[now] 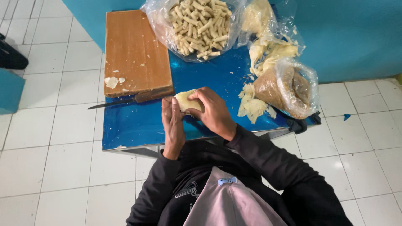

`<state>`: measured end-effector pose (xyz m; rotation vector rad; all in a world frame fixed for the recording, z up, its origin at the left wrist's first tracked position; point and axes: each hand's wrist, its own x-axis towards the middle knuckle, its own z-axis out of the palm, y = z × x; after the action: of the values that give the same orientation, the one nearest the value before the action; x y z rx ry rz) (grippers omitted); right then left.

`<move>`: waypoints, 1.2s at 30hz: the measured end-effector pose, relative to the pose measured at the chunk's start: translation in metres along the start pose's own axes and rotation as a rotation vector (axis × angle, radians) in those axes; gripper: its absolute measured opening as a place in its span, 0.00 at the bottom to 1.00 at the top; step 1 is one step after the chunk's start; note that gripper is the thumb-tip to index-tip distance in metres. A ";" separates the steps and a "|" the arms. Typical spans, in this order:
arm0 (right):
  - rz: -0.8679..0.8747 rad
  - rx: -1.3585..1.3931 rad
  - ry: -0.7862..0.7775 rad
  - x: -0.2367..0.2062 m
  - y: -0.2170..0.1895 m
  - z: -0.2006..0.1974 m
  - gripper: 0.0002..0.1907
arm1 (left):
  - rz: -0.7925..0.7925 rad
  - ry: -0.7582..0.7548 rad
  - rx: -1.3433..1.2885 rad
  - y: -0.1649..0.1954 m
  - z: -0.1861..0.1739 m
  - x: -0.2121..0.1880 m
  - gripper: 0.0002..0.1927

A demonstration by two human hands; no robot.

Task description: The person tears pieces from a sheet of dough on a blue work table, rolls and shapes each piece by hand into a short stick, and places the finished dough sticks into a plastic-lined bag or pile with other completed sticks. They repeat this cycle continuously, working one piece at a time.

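Both my hands meet over the near edge of a low blue table (138, 125). My left hand (172, 125) lies flat, palm up, under a pale sheet of dough (185, 100). My right hand (213, 111) curls over the dough from the right and grips it, fingers bent. Just left of the hands a knife (125, 100) lies on the table with its blade pointing left, beside a wooden cutting board (134, 52).
A clear bag of several pale rolled sticks (199, 25) sits at the table's back. Loose dough sheets (251, 104) and a bag of brown filling (289, 88) lie at the right. White floor tiles surround the table; a teal wall rises behind.
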<state>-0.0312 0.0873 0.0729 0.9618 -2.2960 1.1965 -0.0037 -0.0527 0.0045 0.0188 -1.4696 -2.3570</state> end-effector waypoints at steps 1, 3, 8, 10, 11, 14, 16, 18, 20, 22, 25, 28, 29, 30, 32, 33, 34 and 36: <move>-0.015 0.000 0.029 -0.002 0.002 -0.001 0.14 | -0.027 0.004 -0.018 0.000 0.003 -0.002 0.12; 0.026 0.036 0.050 -0.007 0.008 -0.003 0.10 | -0.034 -0.013 -0.010 0.002 0.008 -0.004 0.14; 0.279 0.231 -0.038 -0.016 0.036 -0.006 0.06 | 0.008 -0.071 0.003 0.002 0.018 -0.004 0.09; 0.373 0.429 -0.086 -0.018 0.047 -0.007 0.05 | 0.015 -0.084 0.079 0.002 0.019 -0.003 0.15; 0.421 0.529 -0.111 -0.019 0.052 -0.007 0.05 | 0.013 -0.082 0.077 0.001 0.020 -0.003 0.15; 0.418 0.659 -0.118 -0.023 0.062 -0.006 0.05 | 0.001 -0.085 0.038 0.000 0.020 -0.003 0.16; 0.478 0.738 -0.131 -0.026 0.066 -0.005 0.05 | -0.011 -0.102 -0.035 0.000 0.018 -0.003 0.15; 0.540 0.844 -0.136 -0.029 0.069 -0.004 0.05 | -0.014 -0.114 -0.073 -0.001 0.016 -0.002 0.14; 0.606 0.975 -0.135 -0.031 0.073 -0.004 0.05 | -0.027 -0.112 -0.093 -0.002 0.014 -0.002 0.14; 0.698 1.059 -0.138 -0.033 0.079 -0.003 0.04 | -0.050 -0.096 -0.094 -0.002 0.010 -0.001 0.13; 0.769 1.216 -0.119 -0.037 0.090 0.000 0.02 | -0.006 -0.092 -0.072 -0.003 0.007 0.000 0.12; 0.820 1.366 -0.059 -0.041 0.101 0.003 0.03 | 0.031 -0.098 -0.079 -0.002 0.003 -0.001 0.12; 0.837 1.412 -0.034 -0.041 0.105 0.003 0.04 | 0.029 -0.093 -0.091 0.000 0.001 -0.002 0.12; 0.824 1.414 0.008 -0.041 0.109 0.000 0.04 | 0.027 -0.088 -0.103 0.002 -0.001 -0.003 0.12; 0.797 1.421 0.092 -0.037 0.114 -0.009 0.04 | 0.025 -0.069 -0.099 0.006 -0.006 -0.004 0.12; 0.710 1.348 0.157 -0.034 0.114 -0.016 0.03 | 0.025 -0.053 -0.083 0.008 -0.008 -0.006 0.12; 0.622 1.274 0.218 -0.030 0.114 -0.022 0.03 | 0.026 -0.038 -0.067 0.010 -0.010 -0.006 0.12; 0.479 0.808 0.258 -0.025 0.106 -0.028 0.02 | 0.018 -0.042 -0.085 0.012 -0.011 -0.007 0.11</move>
<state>-0.0891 0.1631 0.0141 0.4139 -1.8777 2.3898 0.0085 -0.0650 0.0089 -0.0662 -1.3811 -2.4169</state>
